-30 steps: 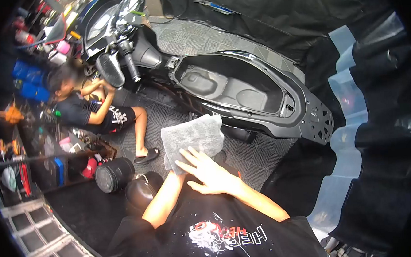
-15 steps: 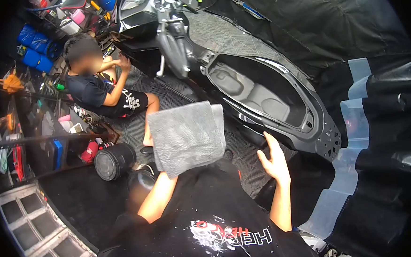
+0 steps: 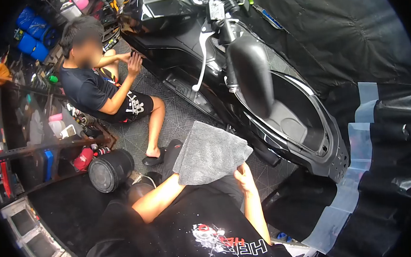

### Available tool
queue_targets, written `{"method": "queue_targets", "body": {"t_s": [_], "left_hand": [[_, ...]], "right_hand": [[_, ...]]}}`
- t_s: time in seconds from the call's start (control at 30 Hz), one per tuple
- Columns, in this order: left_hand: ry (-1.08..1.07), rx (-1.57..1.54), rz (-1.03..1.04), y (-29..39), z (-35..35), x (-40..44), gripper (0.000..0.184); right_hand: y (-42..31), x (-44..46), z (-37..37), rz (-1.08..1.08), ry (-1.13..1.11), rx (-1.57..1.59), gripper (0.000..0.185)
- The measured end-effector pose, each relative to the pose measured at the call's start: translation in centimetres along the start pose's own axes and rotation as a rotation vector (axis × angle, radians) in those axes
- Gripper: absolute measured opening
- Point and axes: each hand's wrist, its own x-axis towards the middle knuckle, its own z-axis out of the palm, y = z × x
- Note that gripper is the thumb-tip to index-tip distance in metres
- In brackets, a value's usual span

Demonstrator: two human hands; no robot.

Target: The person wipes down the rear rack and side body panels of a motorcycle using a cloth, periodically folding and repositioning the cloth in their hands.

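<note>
Grey towelling is filling the middle of your head view: you are holding a folded cloth (image 3: 212, 154) above your lap, with the scooter (image 3: 285, 123) standing beyond its right edge and a co-worker (image 3: 88, 91) sitting past its upper left edge on the textured floor (image 3: 171, 114). Your right hand (image 3: 246, 178) is meeting the lower right corner, its thumb and curled fingers apparently pinching the edge. Your left forearm (image 3: 158, 198) is reaching the lower left corner, but the hand is hiding underneath, so you cannot tell whether its fingers are curled or flat.

The cloth is looking light, soft and limp, its plush nap probably giving you good grip with nothing to break. Its layers are fanning out at the right, so they may be slipping apart if you are catching only one. Opposite corners, with all layers gathered, are likely offering the surest hold.

Across your black shirt (image 3: 179, 233), outlined white letters are showing "HE" and a less certain third; red letters are also appearing beside the white splatter print. White print on the co-worker's shorts (image 3: 136, 107) is defying reading, and no legible brand is showing on the scooter.
</note>
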Motion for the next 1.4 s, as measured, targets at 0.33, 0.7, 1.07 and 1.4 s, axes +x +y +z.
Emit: {"method": "queue_targets", "body": {"t_s": [0.33,0.7,1.07,1.4], "left_hand": [[-0.364,0.017,-0.148,8.4,-11.8,11.7,0.094],[-0.325,0.405,-0.069,15.3,-28.4,21.5,0.062],[-0.298,0.22,-0.1,19.0,-37.7,24.3,0.051],[-0.138,0.833,0.09,19.6,-36.3,24.1,0.052]], "right_hand": [[8.6,11.2,-3.3,-0.257,0.207,-0.028,0.056],[19.2,19.8,-4.7,-0.567,0.197,-0.379,0.05],[29.0,24.0,-6.8,-0.426,0.255,-0.465,0.058],[31.0,24.4,-6.2,-0.459,0.313,-0.548,0.055]]}}
